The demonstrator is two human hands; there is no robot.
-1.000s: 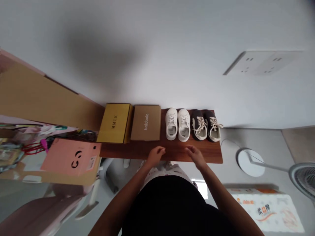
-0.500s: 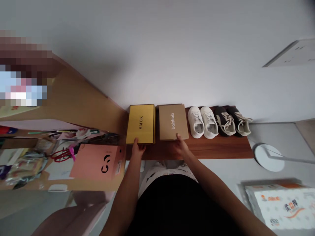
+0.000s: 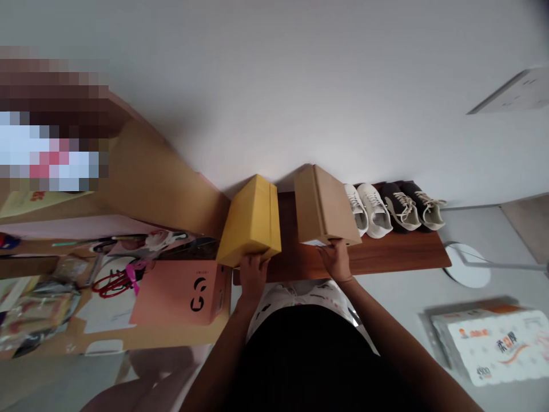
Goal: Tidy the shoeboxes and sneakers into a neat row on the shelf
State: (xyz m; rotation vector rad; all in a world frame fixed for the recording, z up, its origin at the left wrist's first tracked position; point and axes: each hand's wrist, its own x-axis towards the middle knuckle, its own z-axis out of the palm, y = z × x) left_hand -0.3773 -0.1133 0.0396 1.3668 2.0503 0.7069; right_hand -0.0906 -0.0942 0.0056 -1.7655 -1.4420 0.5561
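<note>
My left hand [image 3: 253, 274] grips the near end of a yellow shoebox [image 3: 247, 220], which is tipped over to the left with its side facing up. My right hand [image 3: 335, 260] is closed on the near end of a brown cardboard shoebox [image 3: 322, 206], tipped to the right. Both boxes are over a dark wooden shelf board [image 3: 289, 263] against the wall. To the right of the brown box stand white sneakers [image 3: 374, 210], one partly covered by it. Beyond them is a pair of black sneakers [image 3: 403, 207] with pale laces.
On the left, a cluttered desk [image 3: 171, 335] holds a pink box [image 3: 178, 292], a red cord [image 3: 114, 280] and plastic packets. A round white lamp base [image 3: 466, 266] and a tissue pack [image 3: 500, 346] lie right of the shelf. A wall plate [image 3: 514, 91] is at upper right.
Both boxes have been tilted from lying lid-up, the yellow one leftward and the brown one rightward. The brown box has shifted right, in front of one white sneaker. The view has moved slightly.
</note>
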